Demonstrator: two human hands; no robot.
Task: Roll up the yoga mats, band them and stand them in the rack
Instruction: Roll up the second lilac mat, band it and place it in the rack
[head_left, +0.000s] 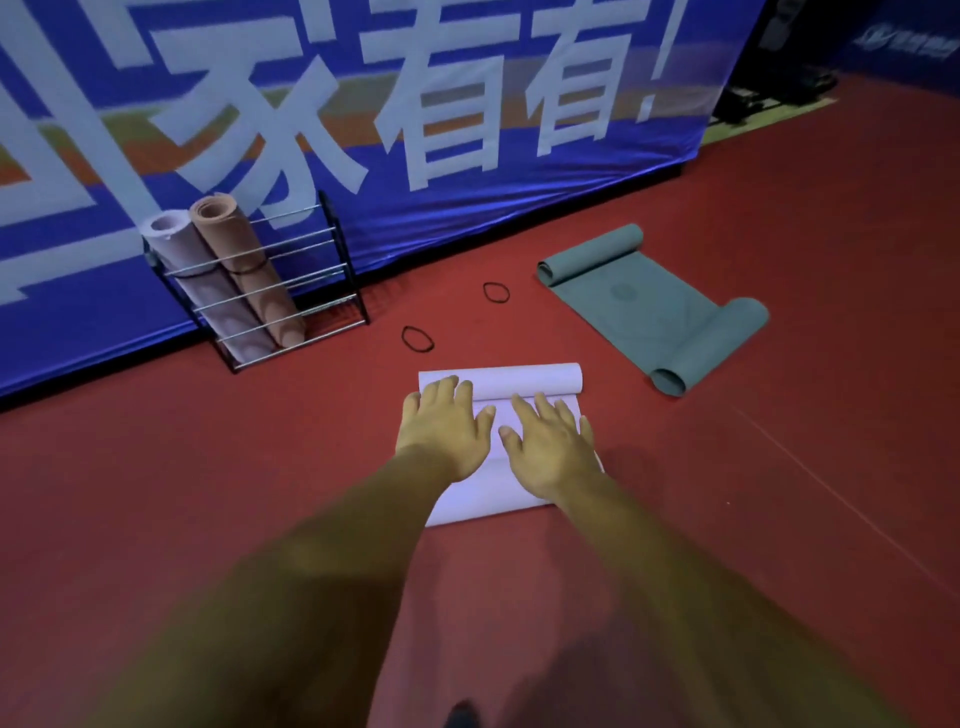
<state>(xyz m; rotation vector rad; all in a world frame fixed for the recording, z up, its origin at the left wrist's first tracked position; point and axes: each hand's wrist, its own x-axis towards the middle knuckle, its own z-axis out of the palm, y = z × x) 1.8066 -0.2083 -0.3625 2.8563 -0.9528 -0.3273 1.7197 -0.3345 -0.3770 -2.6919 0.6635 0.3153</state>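
Two hands, left (445, 427) and right (546, 448), press straight, spread fingers, gripping nothing, on the pale lilac foam yoga mat (493, 488), which lies on the red floor (727, 519) with its far end curled. Uneven pressure would likely skew the roll.

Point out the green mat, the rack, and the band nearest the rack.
green mat (639, 306), head view, flat middle section.
rack (340, 249), head view, right side post.
band (403, 336), head view, left side of loop.
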